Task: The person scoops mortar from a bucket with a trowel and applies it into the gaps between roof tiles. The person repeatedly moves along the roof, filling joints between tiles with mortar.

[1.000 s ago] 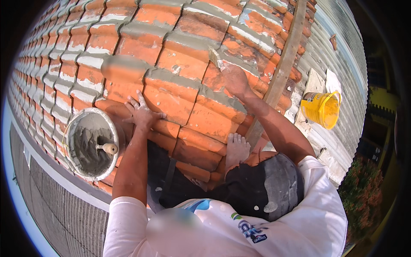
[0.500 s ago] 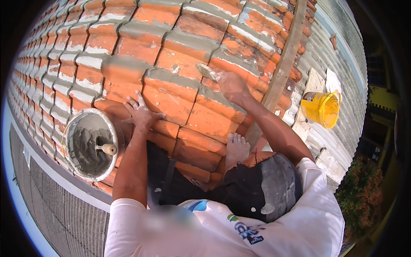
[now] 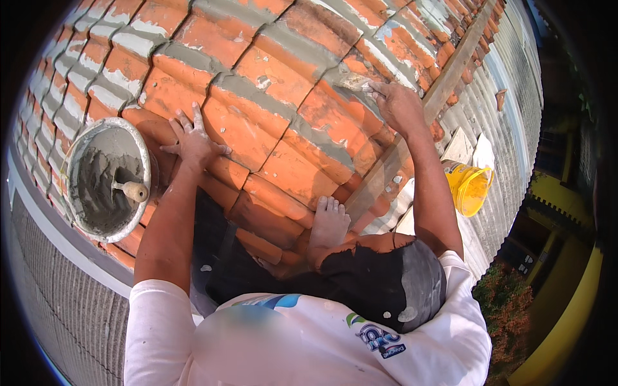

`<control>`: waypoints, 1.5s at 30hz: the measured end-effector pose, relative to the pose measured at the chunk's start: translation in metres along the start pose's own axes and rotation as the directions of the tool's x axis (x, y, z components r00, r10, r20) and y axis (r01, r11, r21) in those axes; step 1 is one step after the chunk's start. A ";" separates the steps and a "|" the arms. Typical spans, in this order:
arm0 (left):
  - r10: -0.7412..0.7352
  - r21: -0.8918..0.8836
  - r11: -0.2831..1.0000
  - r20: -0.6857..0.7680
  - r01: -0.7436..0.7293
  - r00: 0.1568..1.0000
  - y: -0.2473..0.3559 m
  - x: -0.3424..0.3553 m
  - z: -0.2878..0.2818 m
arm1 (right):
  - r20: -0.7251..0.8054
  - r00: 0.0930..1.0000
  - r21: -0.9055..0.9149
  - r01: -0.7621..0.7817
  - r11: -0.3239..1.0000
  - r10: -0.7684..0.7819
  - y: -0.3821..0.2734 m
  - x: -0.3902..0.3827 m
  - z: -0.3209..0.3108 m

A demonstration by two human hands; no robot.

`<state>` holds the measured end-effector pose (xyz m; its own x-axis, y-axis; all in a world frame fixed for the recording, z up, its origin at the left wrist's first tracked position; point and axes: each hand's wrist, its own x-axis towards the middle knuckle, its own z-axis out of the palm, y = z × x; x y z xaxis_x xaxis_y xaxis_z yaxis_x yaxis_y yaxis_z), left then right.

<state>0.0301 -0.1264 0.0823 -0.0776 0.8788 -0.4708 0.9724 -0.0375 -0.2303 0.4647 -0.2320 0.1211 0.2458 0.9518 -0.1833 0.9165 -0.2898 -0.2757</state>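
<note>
My left hand (image 3: 195,143) lies with fingers spread on the orange clay roof tiles (image 3: 257,132), holding nothing. At the upper right, my right hand (image 3: 400,106) is closed around what looks like a flat brush (image 3: 354,82) smeared pale grey; its head is against a strip of grey mortar between tiles. Left of my left forearm stands a round bucket (image 3: 149,174) of wet grey mortar (image 3: 96,183). A trowel (image 3: 132,190) with a wooden handle is stuck in that mortar, its blade mostly hidden.
A wooden plank (image 3: 444,90) runs along the tiles' right edge. Beyond it, a yellow bucket (image 3: 467,188) sits on a corrugated roof (image 3: 515,116). My bare foot (image 3: 329,224) rests on the tiles near the plank. Another corrugated roof (image 3: 64,309) lies lower left.
My right hand has moved the brush right and upward over the tiles, nearer the plank. My left hand stays spread on the same tiles. The whole view has shifted slightly.
</note>
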 end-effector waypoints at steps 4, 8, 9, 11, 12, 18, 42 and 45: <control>0.012 -0.015 1.000 -0.001 -0.012 1.000 -0.001 -0.001 0.001 | 0.023 0.993 -0.032 0.117 0.993 -0.116 -0.012 0.014 0.017; -0.013 -0.025 1.000 0.017 0.013 1.000 0.000 0.000 -0.001 | 0.230 0.971 -0.109 0.088 0.990 -0.061 0.023 0.001 -0.005; -0.018 -0.020 1.000 0.022 0.018 1.000 0.000 0.001 -0.001 | 0.285 0.958 -0.153 0.081 0.985 -0.035 0.036 0.000 -0.013; -0.019 -0.015 1.000 0.031 0.020 0.999 0.001 -0.001 0.000 | 0.205 0.978 0.262 -0.099 0.960 0.045 0.050 0.006 -0.010; -0.017 -0.014 1.000 0.029 0.018 0.999 0.001 -0.001 0.000 | 0.164 0.985 0.479 -0.132 0.868 0.059 0.056 0.012 -0.004; -0.010 -0.008 1.000 0.015 0.010 1.000 0.000 0.000 -0.001 | 0.098 0.995 0.666 -0.069 0.743 0.004 0.071 0.062 0.077; -0.009 0.012 1.000 0.015 0.009 1.000 0.001 -0.001 -0.001 | 0.319 0.870 0.923 -0.375 0.084 0.376 -0.051 0.012 0.083; -0.013 0.006 1.000 0.017 0.013 1.000 0.002 -0.002 -0.002 | 0.257 0.911 0.930 -0.323 0.172 0.323 -0.057 -0.014 0.081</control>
<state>0.0322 -0.1273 0.0840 -0.0940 0.8712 -0.4819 0.9699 -0.0290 -0.2417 0.3835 -0.2372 0.0630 0.4392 0.7476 -0.4982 -0.2151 -0.4509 -0.8663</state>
